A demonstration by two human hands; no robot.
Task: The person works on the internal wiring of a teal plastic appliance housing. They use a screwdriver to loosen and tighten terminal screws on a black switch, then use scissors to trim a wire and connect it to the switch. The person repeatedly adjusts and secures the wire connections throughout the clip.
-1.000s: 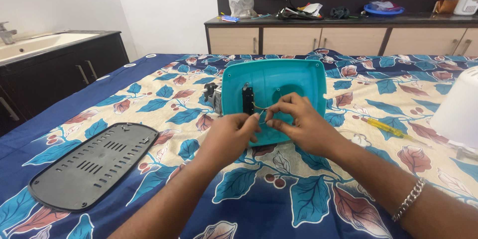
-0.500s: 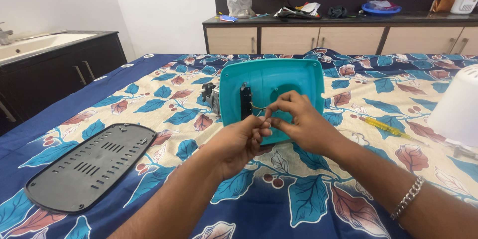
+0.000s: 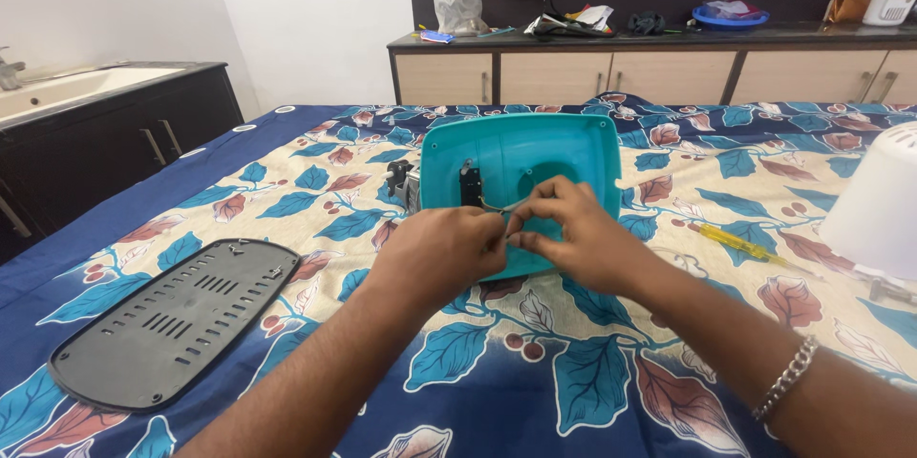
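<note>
on the bed, over a bedsheet (image 3: 287, 191) with blue and red leaves, both forearms come in from the bottom edge of the view and meet in the middle. the left hand (image 3: 441, 253) is curled, knuckles up, and its fingertips press together on a thin wire (image 3: 501, 206), so it is narrow and holding. the right hand (image 3: 573, 238) lies just beside it, also curled, and its thumb and first finger pinch the same wire near the left fingertips. the two hands are touching each other there. a metal bracelet (image 3: 788, 377) sits on the right wrist.

the wire goes up to a small black part (image 3: 470, 183) that is fixed on a turquoise plastic cover (image 3: 554, 148). this cover lies flat on the sheet right under and behind the hands, and its near edge is hidden by them. a small dark motor piece (image 3: 401, 176) sticks out at its left edge.

to the left, well apart from the hands, a black slotted plate (image 3: 172, 319) lies on the sheet. to the right, a yellow screwdriver (image 3: 735, 243) lies near the right forearm, and a white plastic housing (image 3: 874, 205) stands at the right edge of the view. between the black plate and the left arm the sheet is open. in front of the hands, the sheet is bare down to the bottom edge.
</note>
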